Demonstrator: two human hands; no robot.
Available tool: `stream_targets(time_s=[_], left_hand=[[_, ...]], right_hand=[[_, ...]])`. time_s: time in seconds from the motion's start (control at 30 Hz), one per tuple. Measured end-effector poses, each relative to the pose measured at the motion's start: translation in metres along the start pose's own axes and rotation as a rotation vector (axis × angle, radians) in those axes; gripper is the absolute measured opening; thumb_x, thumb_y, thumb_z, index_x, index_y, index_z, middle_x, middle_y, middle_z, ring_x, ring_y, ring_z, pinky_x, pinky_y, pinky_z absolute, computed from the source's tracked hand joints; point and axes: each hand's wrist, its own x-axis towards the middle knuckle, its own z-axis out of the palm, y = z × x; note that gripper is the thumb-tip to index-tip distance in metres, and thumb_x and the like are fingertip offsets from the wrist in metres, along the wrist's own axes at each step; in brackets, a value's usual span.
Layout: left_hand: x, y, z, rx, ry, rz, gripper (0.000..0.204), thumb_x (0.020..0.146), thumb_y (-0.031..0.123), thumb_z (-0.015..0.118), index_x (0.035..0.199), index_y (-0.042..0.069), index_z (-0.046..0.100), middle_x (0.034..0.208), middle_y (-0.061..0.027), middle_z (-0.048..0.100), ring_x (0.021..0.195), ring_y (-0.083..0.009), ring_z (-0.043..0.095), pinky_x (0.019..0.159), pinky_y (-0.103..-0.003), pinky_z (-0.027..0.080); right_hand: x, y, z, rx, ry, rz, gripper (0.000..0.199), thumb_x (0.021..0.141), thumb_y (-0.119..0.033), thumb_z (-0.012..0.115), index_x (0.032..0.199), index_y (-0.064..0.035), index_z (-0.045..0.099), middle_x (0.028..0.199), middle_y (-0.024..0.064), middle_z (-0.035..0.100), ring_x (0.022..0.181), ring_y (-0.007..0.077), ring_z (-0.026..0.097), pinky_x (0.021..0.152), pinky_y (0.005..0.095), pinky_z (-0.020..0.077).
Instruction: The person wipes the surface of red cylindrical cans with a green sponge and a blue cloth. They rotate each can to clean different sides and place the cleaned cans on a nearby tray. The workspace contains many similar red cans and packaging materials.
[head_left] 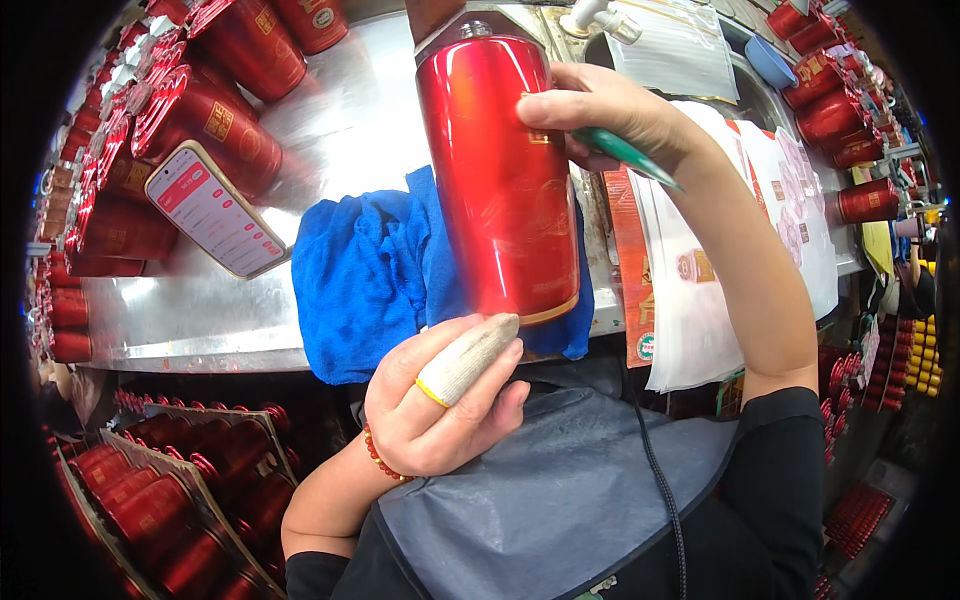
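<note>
A glossy red bottle with gold markings lies tilted in front of me, its base toward me and its threaded neck pointing away. My right hand grips its upper right side, thumb across the front. Tucked in that same hand is a slim green pointed tool, its tip toward my forearm; I cannot tell its kind. At the base edge, my left hand is closed, its fingertips against the bottle. One of its fingers wears a whitish fabric finger cot with a yellow edge. Beneath the bottle is a crumpled blue cloth.
Several red bottles crowd the metal table at left, with a lit phone leaning there. Printed sheets lie at right. Beyond are a sink with a tap and a blue bowl. Crates of red bottles stand lower left.
</note>
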Motion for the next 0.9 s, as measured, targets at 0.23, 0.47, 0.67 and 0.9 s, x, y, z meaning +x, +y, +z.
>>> stream_targets(time_s=[0.23,0.47,0.67,0.9], left_hand=[[0.009,0.004,-0.005,0.066,-0.047,0.036,0.028,0.079,0.009,0.078,0.106,0.001,0.078,0.111,-0.0143,0.076,0.104,-0.0272,0.072,0.088,-0.035,0.060],[0.005,0.006,-0.004,0.062,-0.035,-0.012,0.027,0.079,0.010,0.079,0.105,0.003,0.079,0.112,-0.0129,0.076,0.103,-0.0271,0.071,0.090,-0.035,0.059],[0.024,0.010,0.006,0.061,-0.055,0.082,0.029,0.077,0.011,0.081,0.104,0.003,0.079,0.111,-0.0102,0.076,0.096,-0.0249,0.068,0.082,-0.034,0.057],[0.007,-0.005,0.019,0.009,0.118,-0.245,0.071,0.074,0.021,0.093,0.134,0.001,0.062,0.134,-0.0179,0.063,0.121,-0.0332,0.057,0.105,-0.039,0.045]], right_hand=[[-0.002,-0.015,0.003,-0.395,0.131,0.005,0.089,0.080,-0.068,0.080,0.131,0.0023,0.059,0.106,0.0170,0.073,0.094,0.0224,0.074,0.079,0.0315,0.0600],[0.015,0.012,-0.004,0.041,-0.027,0.056,0.082,0.073,-0.066,0.085,0.118,0.0003,0.068,0.086,0.0070,0.070,0.073,0.0119,0.070,0.061,0.0220,0.0528],[0.004,-0.026,0.009,-0.421,0.077,0.070,0.095,0.076,-0.074,0.078,0.127,0.0053,0.063,0.112,0.0197,0.073,0.101,0.0262,0.073,0.087,0.0326,0.0595],[-0.023,-0.005,-0.005,-0.162,0.072,0.047,0.082,0.089,-0.060,0.077,0.140,0.0006,0.057,0.106,0.0097,0.068,0.075,0.0067,0.057,0.067,0.0233,0.0510]])
